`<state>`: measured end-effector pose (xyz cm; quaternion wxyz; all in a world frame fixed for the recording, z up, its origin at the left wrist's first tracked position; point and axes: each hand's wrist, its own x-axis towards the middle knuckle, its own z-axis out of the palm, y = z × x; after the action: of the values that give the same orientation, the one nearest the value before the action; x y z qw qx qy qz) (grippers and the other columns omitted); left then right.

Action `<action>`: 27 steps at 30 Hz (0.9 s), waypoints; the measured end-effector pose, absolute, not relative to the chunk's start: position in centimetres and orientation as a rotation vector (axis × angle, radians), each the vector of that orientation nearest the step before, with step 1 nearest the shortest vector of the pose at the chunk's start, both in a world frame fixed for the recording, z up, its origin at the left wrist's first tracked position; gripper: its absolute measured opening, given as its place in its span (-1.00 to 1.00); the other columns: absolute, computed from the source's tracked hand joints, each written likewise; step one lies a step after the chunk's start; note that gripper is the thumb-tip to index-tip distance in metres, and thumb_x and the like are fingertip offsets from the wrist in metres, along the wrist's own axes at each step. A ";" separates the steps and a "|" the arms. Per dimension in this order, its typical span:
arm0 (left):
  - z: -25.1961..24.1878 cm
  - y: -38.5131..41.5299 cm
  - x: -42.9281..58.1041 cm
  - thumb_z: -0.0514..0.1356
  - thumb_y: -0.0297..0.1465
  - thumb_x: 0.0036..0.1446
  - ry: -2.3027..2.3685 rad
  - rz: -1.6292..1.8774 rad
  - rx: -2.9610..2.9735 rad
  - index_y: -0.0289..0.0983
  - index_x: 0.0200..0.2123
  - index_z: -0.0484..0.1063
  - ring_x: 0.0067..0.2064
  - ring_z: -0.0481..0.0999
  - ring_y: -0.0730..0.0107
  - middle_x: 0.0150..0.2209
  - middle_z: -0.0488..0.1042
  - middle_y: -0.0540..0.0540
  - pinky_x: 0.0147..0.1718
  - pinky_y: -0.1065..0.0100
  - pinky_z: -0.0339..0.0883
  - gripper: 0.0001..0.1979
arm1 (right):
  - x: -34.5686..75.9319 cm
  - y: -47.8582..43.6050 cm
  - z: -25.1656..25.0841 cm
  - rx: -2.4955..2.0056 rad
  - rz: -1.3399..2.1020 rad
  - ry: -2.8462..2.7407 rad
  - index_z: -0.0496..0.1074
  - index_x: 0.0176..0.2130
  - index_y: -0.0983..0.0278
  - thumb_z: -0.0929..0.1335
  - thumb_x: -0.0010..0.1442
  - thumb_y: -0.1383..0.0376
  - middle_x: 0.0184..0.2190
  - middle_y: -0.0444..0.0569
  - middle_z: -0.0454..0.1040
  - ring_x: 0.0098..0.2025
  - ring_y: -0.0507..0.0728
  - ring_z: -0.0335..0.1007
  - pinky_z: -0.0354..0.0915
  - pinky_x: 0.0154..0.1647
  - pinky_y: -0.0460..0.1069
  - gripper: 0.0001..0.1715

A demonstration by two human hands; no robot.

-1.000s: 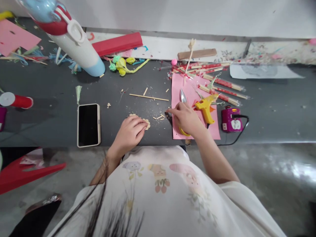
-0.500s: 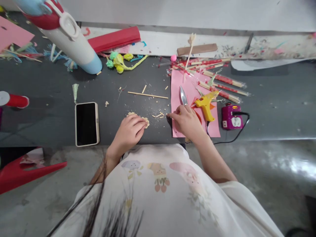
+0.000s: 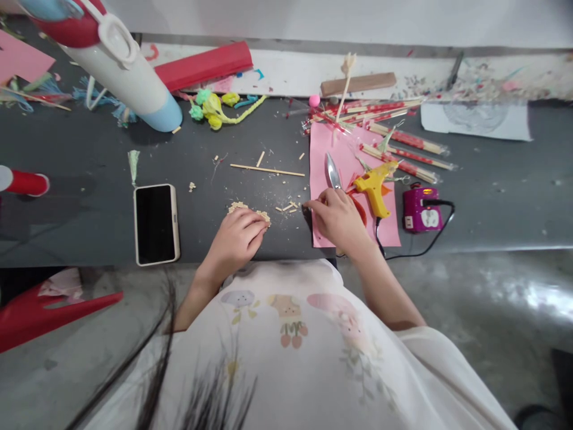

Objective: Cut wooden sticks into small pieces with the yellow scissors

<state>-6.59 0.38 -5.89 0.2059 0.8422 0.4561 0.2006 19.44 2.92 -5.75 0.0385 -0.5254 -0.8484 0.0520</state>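
My left hand (image 3: 239,236) rests closed over a pale, bumpy piece made of small wooden bits (image 3: 237,206), which lies on the dark table and is partly covered by my fingers. To its right are several short cut stick pieces (image 3: 289,208) and crumbs. My right hand (image 3: 338,218) is closed at the left edge of the pink sheet (image 3: 320,140), fingertips beside those pieces; what they pinch, if anything, is too small to make out. Partly under that hand lie scissors (image 3: 332,169), blades pointing away. A yellow glue gun (image 3: 375,186) lies just right of it.
A longer thin stick (image 3: 267,170) lies beyond the crumbs. Phone (image 3: 156,224), red thread spool (image 3: 27,182) and tall bottle (image 3: 129,77) stand or lie left. Wrapped chopsticks (image 3: 403,140) lie behind the sheet; a purple box (image 3: 421,210) with a black cord is right.
The view has shifted slightly, and more of the white paper at the back right shows. Both hands keep nearly the same places and poses.
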 end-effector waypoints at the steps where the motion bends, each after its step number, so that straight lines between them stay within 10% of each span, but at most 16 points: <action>1: -5.9 0.4 -6.6 0.09 -0.41 0.29 1.268 0.557 2.341 -0.23 -0.13 0.54 -0.04 0.44 0.24 -0.13 0.57 -0.09 0.06 0.12 0.32 -0.78 | 19.3 3.0 -5.7 -1.623 0.165 -2.587 0.50 -0.06 0.25 0.20 0.30 0.39 -0.22 0.11 0.37 -0.19 0.22 0.19 0.17 -0.16 0.07 -0.64; 27: -5.9 0.3 -6.8 0.09 -0.42 0.27 1.299 0.570 2.287 -0.22 -0.12 0.54 -0.04 0.47 0.25 -0.14 0.59 -0.10 0.04 0.11 0.34 -0.77 | 18.6 3.6 -6.2 -1.540 0.480 -2.298 0.44 -0.25 0.26 0.28 0.29 0.28 -0.29 0.05 0.44 -0.18 0.21 0.29 0.23 -0.12 0.08 -0.84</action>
<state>-6.85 0.27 -5.86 0.2231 0.8284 0.4706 0.2063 18.64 3.65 -6.22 0.1662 -0.5409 -0.8071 0.1687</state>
